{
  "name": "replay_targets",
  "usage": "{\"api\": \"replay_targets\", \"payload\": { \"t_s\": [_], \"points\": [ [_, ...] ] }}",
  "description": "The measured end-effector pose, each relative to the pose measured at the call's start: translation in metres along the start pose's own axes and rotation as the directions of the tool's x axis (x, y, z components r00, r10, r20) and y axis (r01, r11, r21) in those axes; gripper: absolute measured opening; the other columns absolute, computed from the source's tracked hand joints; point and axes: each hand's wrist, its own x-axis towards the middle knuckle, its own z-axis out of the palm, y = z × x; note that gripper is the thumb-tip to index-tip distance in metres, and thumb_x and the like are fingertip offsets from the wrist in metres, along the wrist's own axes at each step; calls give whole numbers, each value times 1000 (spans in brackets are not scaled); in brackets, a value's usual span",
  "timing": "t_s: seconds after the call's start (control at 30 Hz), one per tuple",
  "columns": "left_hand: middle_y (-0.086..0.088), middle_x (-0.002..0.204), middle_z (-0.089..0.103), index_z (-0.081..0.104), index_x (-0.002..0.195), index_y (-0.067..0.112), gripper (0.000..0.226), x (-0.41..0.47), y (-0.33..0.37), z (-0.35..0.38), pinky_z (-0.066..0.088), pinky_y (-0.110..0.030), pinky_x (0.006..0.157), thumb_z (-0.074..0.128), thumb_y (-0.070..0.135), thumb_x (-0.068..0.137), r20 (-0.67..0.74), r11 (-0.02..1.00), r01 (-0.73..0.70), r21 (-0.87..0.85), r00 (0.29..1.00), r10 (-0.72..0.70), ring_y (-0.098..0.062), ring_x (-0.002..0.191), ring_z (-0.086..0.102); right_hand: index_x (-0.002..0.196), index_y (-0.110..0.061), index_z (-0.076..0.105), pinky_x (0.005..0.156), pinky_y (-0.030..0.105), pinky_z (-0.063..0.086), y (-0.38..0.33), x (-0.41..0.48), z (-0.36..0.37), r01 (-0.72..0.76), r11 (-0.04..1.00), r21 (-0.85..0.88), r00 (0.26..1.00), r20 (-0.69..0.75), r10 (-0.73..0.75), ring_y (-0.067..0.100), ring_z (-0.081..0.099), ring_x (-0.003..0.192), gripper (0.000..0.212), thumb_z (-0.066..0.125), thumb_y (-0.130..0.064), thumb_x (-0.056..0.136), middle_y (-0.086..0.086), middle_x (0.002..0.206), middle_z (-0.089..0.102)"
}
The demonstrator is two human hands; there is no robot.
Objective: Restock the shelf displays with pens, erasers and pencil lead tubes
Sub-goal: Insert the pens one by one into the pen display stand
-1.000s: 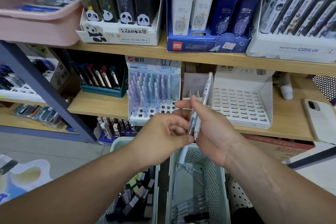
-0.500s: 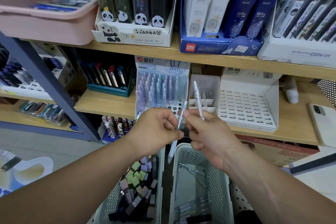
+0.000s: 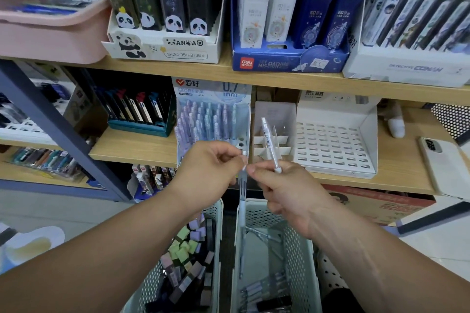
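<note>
My left hand (image 3: 211,168) pinches the top of a clear pen (image 3: 243,201) that hangs down over the right basket. My right hand (image 3: 284,190) holds a second clear pen (image 3: 270,143) pointing up and back, and its fingertips touch the hanging pen near its top. Both hands are in front of the purple 0.7 mm pen display (image 3: 212,124), which holds several pens and has free holes at its front right. A white divided box (image 3: 273,134) stands beside it.
Two pale green baskets stand below: the left basket (image 3: 213,213) holds lead tubes and erasers, the right basket (image 3: 300,256) has a few pens. A bare white slotted display (image 3: 333,140) and a phone (image 3: 442,160) sit on the wooden shelf (image 3: 132,150). Panda and blue boxes line the upper shelf.
The two pens, held together in my right hand a second ago, are split: my left hand took one and lowered it; the other stays upright in my right hand.
</note>
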Motion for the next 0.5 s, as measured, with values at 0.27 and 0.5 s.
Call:
{"api": "replay_targets", "payload": {
  "t_s": [0.27, 0.5],
  "points": [
    [14, 64, 66, 66, 66, 30, 22, 24, 18, -15, 49, -20, 63, 75, 19, 82, -380, 932, -210, 295, 869, 316, 2, 54, 56, 97, -16, 80, 42, 21, 21, -4, 3, -31, -52, 996, 73, 997, -50, 56, 8, 27, 47, 26, 69, -40, 92, -3, 61, 46],
    [22, 66, 61, 77, 75, 15, 9, 40, 16, -3, 41, -3, 65, 75, 18, 83, -396, 879, -221, 422, 827, 398, 8, 65, 60, 99, -13, 78, 43, 22, 20, -9, 3, -37, -59, 994, 89, 997, -35, 62, 8, 27, 46, 28, 69, -39, 93, -4, 61, 47]
  ]
}}
